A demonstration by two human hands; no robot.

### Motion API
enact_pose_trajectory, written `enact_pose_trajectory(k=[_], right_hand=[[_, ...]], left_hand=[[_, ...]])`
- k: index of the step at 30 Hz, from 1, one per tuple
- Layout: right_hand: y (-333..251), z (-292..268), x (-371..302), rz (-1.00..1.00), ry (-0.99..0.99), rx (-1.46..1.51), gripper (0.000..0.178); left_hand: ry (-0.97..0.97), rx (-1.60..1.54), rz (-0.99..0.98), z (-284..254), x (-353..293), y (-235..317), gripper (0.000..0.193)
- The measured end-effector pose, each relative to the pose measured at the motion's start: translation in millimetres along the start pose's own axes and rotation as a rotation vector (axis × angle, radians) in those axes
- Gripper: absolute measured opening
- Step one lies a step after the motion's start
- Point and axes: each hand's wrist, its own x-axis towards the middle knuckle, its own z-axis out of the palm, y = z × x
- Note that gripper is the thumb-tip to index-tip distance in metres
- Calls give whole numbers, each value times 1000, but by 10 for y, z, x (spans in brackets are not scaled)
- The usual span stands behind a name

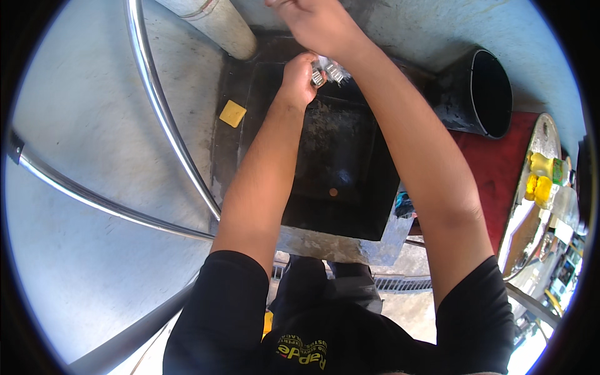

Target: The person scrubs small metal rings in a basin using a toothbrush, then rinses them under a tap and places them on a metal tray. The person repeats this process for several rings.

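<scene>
The metal part [317, 77] is in the left hand [299, 80], over the far end of the black basin [340, 215]. It is silvery, shiny and ribbed, but small and partly covered by the fingers. A second ribbed patch [335, 73] shows just beside it; whether that is one piece or two, I cannot tell. The left fingers are curled around the part. The right hand [315, 24] is above and beyond it, its fingers cut off by the upper edge, so their state cannot be told. One round brown spot [333, 192] marks the basin floor. One yellow sponge [232, 114] lies on the left ledge; one black bucket [478, 94] leans at right, its inside too dark to read.
</scene>
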Motion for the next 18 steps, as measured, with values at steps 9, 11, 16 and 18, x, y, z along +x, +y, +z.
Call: enact_pose_trajectory(k=[9, 11, 16, 18], right_hand=[[887, -73, -1333, 1189, 489, 420, 20], [970, 147, -1454, 1431, 437, 600, 21], [1060, 405, -1462, 1370, 260, 1026, 22], [1015, 403, -1442, 1311, 131, 1096, 24]], left_hand=[[-70, 271, 26, 94, 199, -20, 16], [-67, 247, 30, 72, 210, -68, 16], [-100, 277, 116, -44, 127, 4, 17], [-78, 222, 119, -107, 94, 75, 17]])
